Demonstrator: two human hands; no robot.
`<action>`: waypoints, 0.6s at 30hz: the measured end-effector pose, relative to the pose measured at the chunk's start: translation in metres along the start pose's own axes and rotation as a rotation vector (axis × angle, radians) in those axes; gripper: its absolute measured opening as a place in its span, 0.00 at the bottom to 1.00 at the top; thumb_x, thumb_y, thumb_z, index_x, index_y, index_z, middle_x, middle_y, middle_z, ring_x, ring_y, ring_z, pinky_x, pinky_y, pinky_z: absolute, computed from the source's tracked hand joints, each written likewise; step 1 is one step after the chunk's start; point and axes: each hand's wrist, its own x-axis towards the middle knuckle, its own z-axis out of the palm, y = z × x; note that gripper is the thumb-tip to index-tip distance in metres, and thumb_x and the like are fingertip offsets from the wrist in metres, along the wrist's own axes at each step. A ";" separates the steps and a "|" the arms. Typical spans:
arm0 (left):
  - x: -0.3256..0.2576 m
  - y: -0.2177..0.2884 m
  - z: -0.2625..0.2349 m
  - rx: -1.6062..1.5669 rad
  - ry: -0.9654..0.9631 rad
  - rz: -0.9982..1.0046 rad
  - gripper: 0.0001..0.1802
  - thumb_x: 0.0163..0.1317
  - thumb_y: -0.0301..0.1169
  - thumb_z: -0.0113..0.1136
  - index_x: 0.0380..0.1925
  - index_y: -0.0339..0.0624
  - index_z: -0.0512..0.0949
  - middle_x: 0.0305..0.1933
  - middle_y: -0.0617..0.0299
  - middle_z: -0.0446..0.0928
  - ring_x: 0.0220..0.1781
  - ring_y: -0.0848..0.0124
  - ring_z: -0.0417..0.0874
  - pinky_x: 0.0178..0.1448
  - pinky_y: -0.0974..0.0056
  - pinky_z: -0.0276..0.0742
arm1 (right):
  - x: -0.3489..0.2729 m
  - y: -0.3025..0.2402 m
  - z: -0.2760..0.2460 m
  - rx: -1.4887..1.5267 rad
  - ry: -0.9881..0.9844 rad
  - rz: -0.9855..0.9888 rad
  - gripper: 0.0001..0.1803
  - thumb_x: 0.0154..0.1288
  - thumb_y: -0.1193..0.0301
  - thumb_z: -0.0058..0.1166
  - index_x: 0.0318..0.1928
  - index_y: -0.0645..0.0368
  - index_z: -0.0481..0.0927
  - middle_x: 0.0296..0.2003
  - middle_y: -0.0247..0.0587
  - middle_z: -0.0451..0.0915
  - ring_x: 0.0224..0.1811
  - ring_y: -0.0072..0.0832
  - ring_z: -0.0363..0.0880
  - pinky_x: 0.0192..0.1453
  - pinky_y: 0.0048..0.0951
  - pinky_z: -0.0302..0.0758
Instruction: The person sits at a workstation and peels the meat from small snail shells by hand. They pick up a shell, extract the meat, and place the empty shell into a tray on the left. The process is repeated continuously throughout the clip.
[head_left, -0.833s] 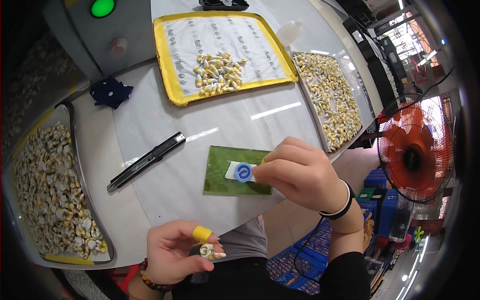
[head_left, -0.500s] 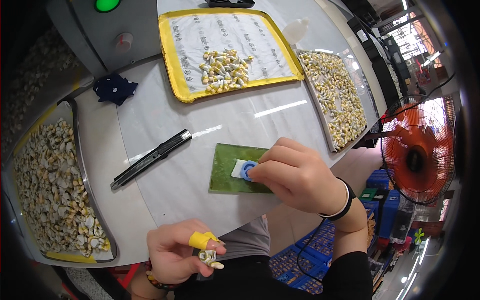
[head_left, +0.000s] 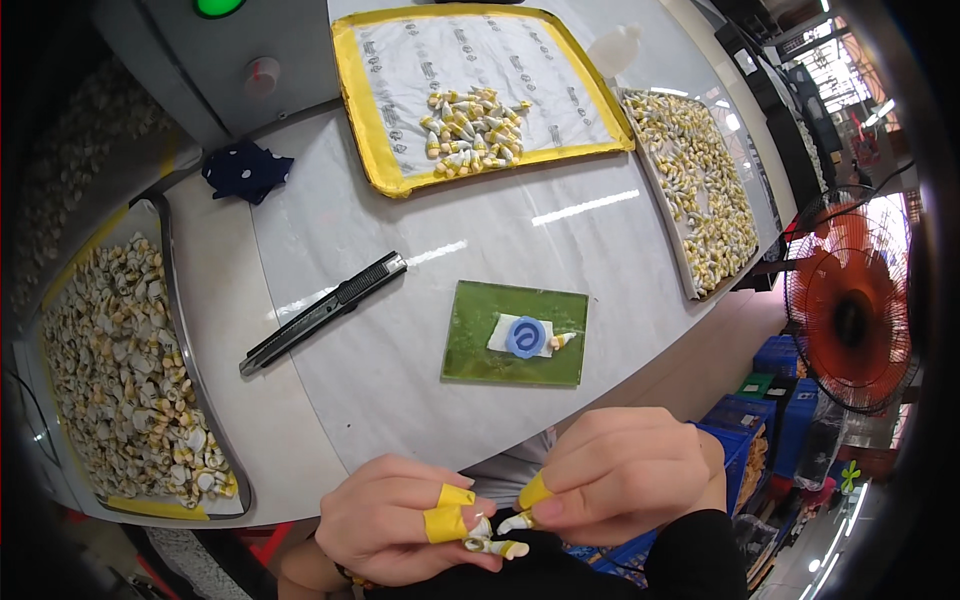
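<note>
Low in the view, both hands are close together with their fingers pinched. My left hand (head_left: 395,515), yellow tape around its fingers, grips small white-and-yellow painted pieces (head_left: 495,547); one has a peach-coloured tip. My right hand (head_left: 630,475) has yellow tape on a fingertip and pinches a small white piece (head_left: 516,523) beside them. Beyond the hands lies a green glass plate (head_left: 470,350). On it are a white pad (head_left: 500,338), a round blue disc (head_left: 526,338) with a dark curved mark, and one small white-and-yellow piece (head_left: 563,341) at the pad's right end.
A black utility knife (head_left: 325,312) lies left of the plate. A yellow-edged tray (head_left: 385,185) behind holds a pile of pieces. Full trays stand left (head_left: 180,360) and right (head_left: 690,285). A dark blue cloth (head_left: 248,173) lies back left; an orange fan (head_left: 850,310) stands right.
My right hand has left the blue disc and come down beside my left hand, now pinching a small piece. One piece now shows beside the disc. The view has shifted slightly.
</note>
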 end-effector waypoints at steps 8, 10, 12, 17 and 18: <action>0.004 0.004 0.003 0.060 -0.041 0.050 0.18 0.41 0.32 0.78 0.32 0.39 0.83 0.31 0.63 0.82 0.32 0.67 0.82 0.38 0.67 0.82 | 0.002 0.001 -0.002 -0.063 -0.103 -0.180 0.08 0.50 0.82 0.65 0.31 0.66 0.79 0.29 0.46 0.81 0.26 0.34 0.80 0.26 0.26 0.78; 0.005 0.008 0.004 0.088 -0.023 0.091 0.18 0.43 0.29 0.76 0.34 0.37 0.81 0.32 0.59 0.82 0.33 0.65 0.82 0.39 0.66 0.81 | 0.006 0.001 0.001 -0.039 -0.095 -0.218 0.06 0.52 0.83 0.63 0.30 0.67 0.78 0.30 0.48 0.81 0.26 0.34 0.80 0.26 0.26 0.77; 0.008 0.015 0.003 0.107 -0.016 0.154 0.17 0.46 0.23 0.72 0.36 0.33 0.78 0.35 0.52 0.81 0.34 0.61 0.83 0.40 0.62 0.79 | 0.010 0.001 0.000 -0.013 -0.133 -0.226 0.06 0.52 0.84 0.62 0.29 0.67 0.78 0.30 0.48 0.81 0.26 0.34 0.80 0.25 0.26 0.77; 0.010 0.019 0.005 0.120 0.000 0.149 0.18 0.42 0.23 0.74 0.35 0.35 0.78 0.34 0.53 0.82 0.34 0.56 0.83 0.39 0.60 0.80 | 0.011 0.000 -0.003 -0.002 -0.167 -0.214 0.05 0.52 0.84 0.61 0.29 0.68 0.78 0.31 0.50 0.81 0.27 0.36 0.79 0.26 0.27 0.76; 0.010 0.019 0.005 0.127 0.001 0.147 0.18 0.42 0.22 0.74 0.35 0.35 0.78 0.34 0.53 0.82 0.34 0.56 0.83 0.39 0.60 0.80 | 0.012 0.001 -0.004 0.008 -0.182 -0.215 0.05 0.52 0.84 0.61 0.29 0.68 0.78 0.31 0.50 0.81 0.27 0.36 0.80 0.26 0.27 0.76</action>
